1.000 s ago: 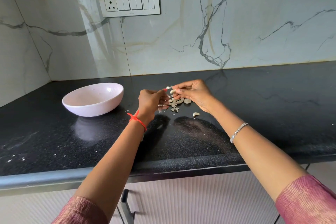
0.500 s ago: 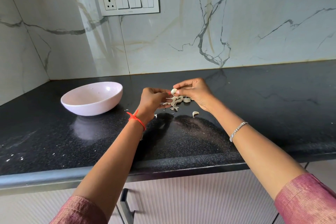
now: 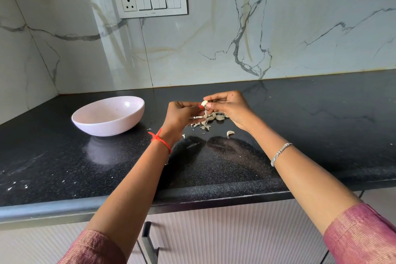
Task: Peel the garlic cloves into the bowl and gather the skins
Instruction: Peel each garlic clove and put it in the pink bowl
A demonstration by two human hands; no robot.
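Clove (image 3: 204, 103) slightly higher between both hands (image 3: 227, 107)

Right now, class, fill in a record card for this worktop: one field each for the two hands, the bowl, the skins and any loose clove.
Right hand: pinches a garlic clove above the countertop
Left hand: fingertips pinch the same clove from its other side
Bowl: pink, left of the hands, no clove visible inside
Skins: loose pile on the countertop under the hands
Loose clove: lies alone, nearer the person than the pile
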